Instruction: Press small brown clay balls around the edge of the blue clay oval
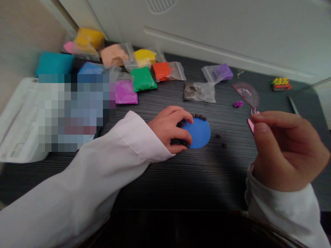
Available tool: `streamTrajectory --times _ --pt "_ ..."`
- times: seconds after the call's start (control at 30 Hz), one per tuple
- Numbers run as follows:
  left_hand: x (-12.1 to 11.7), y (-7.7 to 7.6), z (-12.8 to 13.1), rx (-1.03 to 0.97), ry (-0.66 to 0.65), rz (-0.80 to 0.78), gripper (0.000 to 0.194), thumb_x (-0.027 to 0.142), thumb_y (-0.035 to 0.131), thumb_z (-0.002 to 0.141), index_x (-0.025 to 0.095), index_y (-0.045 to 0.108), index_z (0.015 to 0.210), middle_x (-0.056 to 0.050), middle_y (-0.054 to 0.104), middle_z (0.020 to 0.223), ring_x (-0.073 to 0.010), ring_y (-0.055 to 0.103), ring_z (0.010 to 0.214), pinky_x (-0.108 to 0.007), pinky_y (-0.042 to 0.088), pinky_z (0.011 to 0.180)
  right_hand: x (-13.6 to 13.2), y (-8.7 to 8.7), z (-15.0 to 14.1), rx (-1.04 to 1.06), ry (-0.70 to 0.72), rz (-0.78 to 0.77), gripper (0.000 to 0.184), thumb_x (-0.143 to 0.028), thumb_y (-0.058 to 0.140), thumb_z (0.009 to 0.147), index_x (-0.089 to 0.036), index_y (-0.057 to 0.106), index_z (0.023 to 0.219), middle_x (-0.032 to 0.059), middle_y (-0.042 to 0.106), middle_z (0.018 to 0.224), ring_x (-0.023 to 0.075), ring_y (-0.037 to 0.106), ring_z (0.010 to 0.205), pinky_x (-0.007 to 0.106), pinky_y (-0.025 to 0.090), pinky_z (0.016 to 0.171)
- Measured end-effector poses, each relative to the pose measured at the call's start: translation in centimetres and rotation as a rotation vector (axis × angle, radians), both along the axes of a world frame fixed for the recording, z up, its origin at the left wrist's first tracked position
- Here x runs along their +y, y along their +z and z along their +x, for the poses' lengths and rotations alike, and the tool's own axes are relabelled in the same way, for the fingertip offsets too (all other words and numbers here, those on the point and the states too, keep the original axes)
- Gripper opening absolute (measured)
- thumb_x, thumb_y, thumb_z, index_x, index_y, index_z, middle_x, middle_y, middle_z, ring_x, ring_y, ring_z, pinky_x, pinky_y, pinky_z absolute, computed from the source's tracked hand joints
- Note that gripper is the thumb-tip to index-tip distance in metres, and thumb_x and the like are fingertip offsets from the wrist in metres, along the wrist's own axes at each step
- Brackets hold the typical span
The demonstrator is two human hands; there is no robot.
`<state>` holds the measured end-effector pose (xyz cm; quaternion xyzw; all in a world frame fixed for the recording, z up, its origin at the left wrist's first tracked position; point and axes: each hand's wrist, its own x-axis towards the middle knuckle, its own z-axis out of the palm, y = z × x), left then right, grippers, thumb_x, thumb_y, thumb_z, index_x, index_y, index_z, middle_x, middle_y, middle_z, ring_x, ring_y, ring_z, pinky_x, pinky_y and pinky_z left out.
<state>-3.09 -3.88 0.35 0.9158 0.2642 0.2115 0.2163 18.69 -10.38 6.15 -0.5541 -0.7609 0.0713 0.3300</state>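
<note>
Flat, round, blue clay-like disc (198, 134) lay partly under L hand (169, 125), fingers spread. R hand (289, 151) hung well right, tips close; can't tell if pinching anything.

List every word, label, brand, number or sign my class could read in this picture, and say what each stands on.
No text can be read.
Protractor: markings too small and blurred to read.
White object at far left: no readable lettering.
Green bag and the others: no readable labels.
Pixelated patch at left: any print is hidden.
</note>
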Motion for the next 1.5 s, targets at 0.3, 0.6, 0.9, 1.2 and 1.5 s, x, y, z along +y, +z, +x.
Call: streamTrajectory --times 0.3,0.6,0.9,1.2,1.5 --pt "0.4 -0.2 -0.1 -0.03 -0.032 -0.011 0.017 0.031 0.062 0.061 0.027 0.065 0.077 -0.003 0.048 0.103 -0.022 0.039 0.102 -0.038 0.031 0.089 0.3 -1.4 -1.5 0.031 0.083 -0.075 0.017 -0.016 0.055 0.071 -0.021 0.056 0.088 0.0046 0.059 0.087 0.0187 0.055 0.084 0.037 0.044 0.075" --pt "0.9 -0.4 -0.5 -0.046 -0.066 -0.027 0.013 0.026 0.057 0.064 0.024 0.064 0.074 -0.003 0.05 0.1 -0.0202 0.041 0.1 -0.038 0.031 0.09 -0.3 -3.4 -3.4 -0.237 0.284 -0.172 0.014 -0.024 0.052 0.075 -0.02 0.058 0.087 0.0035 0.06 0.086 0.0165 0.051 0.08 0.033 0.037 0.071" --pt "0.9 -0.2 -0.4 -0.032 -0.052 -0.039 0.01 0.027 0.058 0.064 0.024 0.064 0.071 -0.003 0.051 0.098 -0.02 0.042 0.099 -0.038 0.032 0.089 -0.2 -3.9 -4.1 -0.318 0.248 -0.168 0.017 -0.03 0.049 0.077 -0.017 0.058 0.082 0.0045 0.058 0.077 0.0168 0.05 0.074 0.032 0.034 0.066" --pt "1.1 -0.5 -0.4 -0.054 -0.074 -0.015 0.011 0.027 0.057 0.064 0.025 0.065 0.071 -0.003 0.051 0.098 -0.0197 0.043 0.099 -0.037 0.032 0.089 -0.2 -4.0 -4.1 -0.327 0.24 -0.195 0.015 -0.028 0.048 0.077 -0.018 0.058 0.083 0.0043 0.059 0.079 0.0172 0.049 0.077 0.032 0.033 0.068" --pt "1.0 -0.4 -0.4 -0.03 -0.062 -0.041 0.011 0.026 0.059 0.063 0.026 0.065 0.072 -0.002 0.052 0.098 -0.0205 0.042 0.1 -0.038 0.032 0.089 -0.1 -4.0 -4.2 -0.35 0.25 -0.219 0.016 -0.028 0.047 0.078 -0.02 0.059 0.084 0.0035 0.059 0.083 0.0171 0.048 0.076 0.032 0.033 0.068"
